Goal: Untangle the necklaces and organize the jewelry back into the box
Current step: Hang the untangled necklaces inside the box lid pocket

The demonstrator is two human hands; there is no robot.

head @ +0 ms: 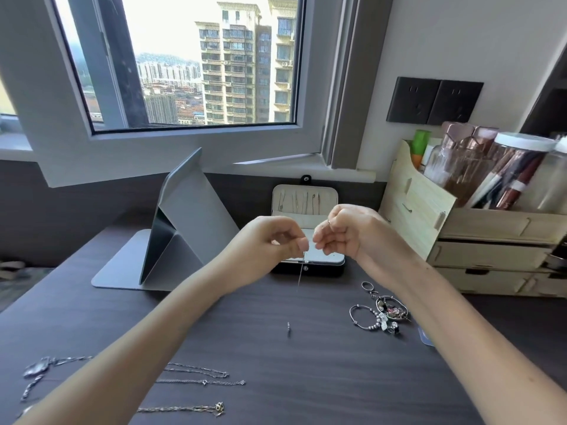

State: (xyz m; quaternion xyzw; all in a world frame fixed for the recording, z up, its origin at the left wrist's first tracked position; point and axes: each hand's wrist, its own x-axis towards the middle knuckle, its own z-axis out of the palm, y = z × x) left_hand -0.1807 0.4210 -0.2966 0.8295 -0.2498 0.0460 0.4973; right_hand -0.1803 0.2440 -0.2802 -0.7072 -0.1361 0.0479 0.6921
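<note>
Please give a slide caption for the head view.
Left hand and right hand pinch a thin silver chain in front of an open black jewelry box.

I've got a dark wood-grain surface (pixel 306 378) in view, and the open jewelry box (pixel 325 270) sits toward its back edge. Left of the box, a grey folded stand (pixel 171 240) is propped upright. Right of the box, a pale wooden organizer (pixel 478 250) stands close by. In front of the box and slightly right lies a cluster of bracelets and rings (pixel 380 311). Straight in front of it, a tiny dark piece (pixel 288 329) lies alone. Well in front and left, thin chains (pixel 199 375) lie stretched out, with a pendant necklace (pixel 38 369) further left still.
</note>
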